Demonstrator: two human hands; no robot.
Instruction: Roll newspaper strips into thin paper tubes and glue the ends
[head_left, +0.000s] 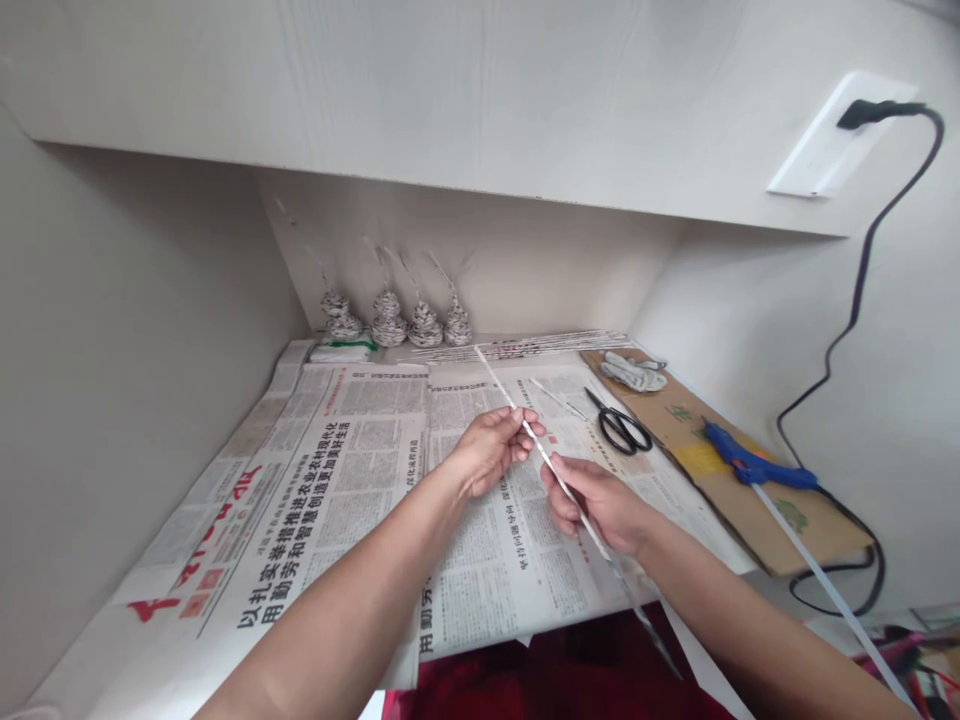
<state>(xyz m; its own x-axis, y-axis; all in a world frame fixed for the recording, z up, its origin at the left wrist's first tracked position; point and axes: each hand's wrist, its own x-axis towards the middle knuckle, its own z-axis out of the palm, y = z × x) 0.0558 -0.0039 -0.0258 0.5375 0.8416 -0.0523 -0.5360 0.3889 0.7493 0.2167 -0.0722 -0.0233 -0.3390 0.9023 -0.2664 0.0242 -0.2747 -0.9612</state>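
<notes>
A long thin rolled-paper stick [501, 383] slants across the middle of the view, one end toward the back and the other near my lap. My left hand [499, 447] pinches it in its upper part. Lower down, my right hand [592, 500] grips the same stick between thumb and fingers. Printed newspaper sheets [367, 450] lie under both hands. Black-handled scissors [619, 425] rest to the right of my hands, beside a short paper strip [555, 397]. The stick's lower end looks blurred.
Several woven paper gourd shapes [388, 322] stand at the back left. Paper sticks [540, 347] lie along the back wall. A blue glue gun [750, 460] and a grey-white bundle [634, 372] sit on cardboard [675, 405]. A black cord [855, 300] runs to the wall socket [832, 140].
</notes>
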